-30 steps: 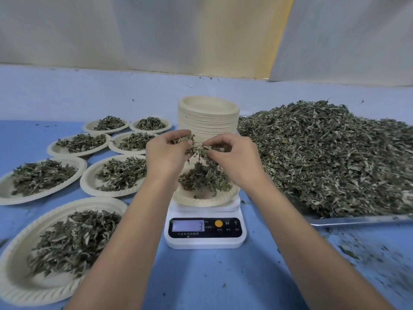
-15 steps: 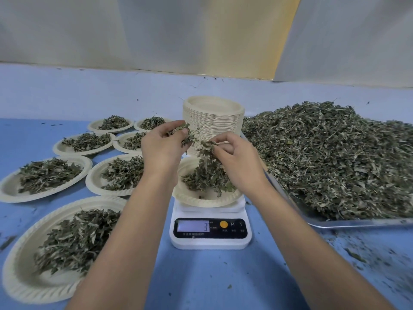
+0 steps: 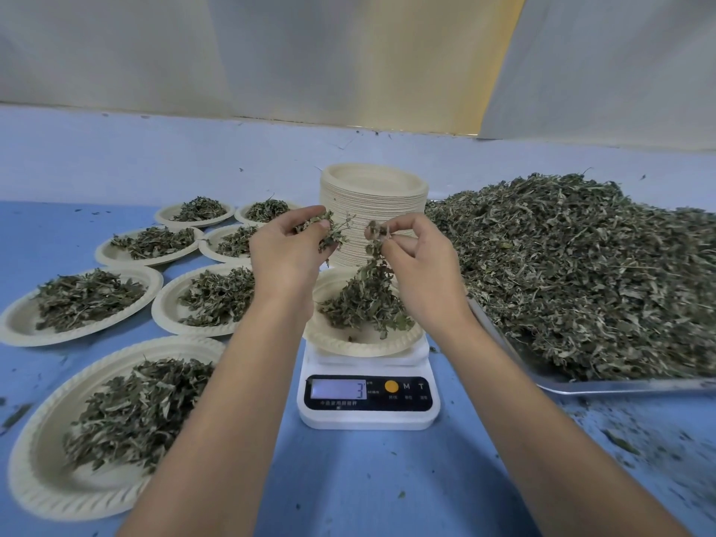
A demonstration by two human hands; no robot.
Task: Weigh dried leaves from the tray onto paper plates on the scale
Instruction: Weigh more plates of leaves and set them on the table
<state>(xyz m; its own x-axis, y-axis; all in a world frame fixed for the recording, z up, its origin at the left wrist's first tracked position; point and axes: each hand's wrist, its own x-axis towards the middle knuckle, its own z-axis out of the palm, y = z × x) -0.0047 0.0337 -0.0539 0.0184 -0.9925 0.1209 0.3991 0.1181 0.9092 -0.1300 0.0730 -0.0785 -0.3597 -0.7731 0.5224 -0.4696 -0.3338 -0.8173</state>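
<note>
Blue bench (image 3: pixel 348 490) with scattered leaf crumbs, pale sheeting (image 3: pixel 310 52) behind. Left hand (image 3: pixel 284 257) and right hand (image 3: pixel 422 269) each pinch dried leaves (image 3: pixel 325 232) above plate (image 3: pixel 360 346) on scale (image 3: pixel 368 416). Heaped tray (image 3: pixel 620 386) at 3 o'clock, filled plates (image 3: pixel 15 327) at 9.

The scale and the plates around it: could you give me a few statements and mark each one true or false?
1. The scale shows 3 on its display. True.
2. The plate on the scale is empty. False: it holds a pile of leaves.
3. The left hand and the right hand both hold leaves above that plate. True.
4. The stack of spare plates stands at the table's left edge. False: it stands behind the scale.
5. The tray heaped with leaves lies to the right of the scale. True.
</note>
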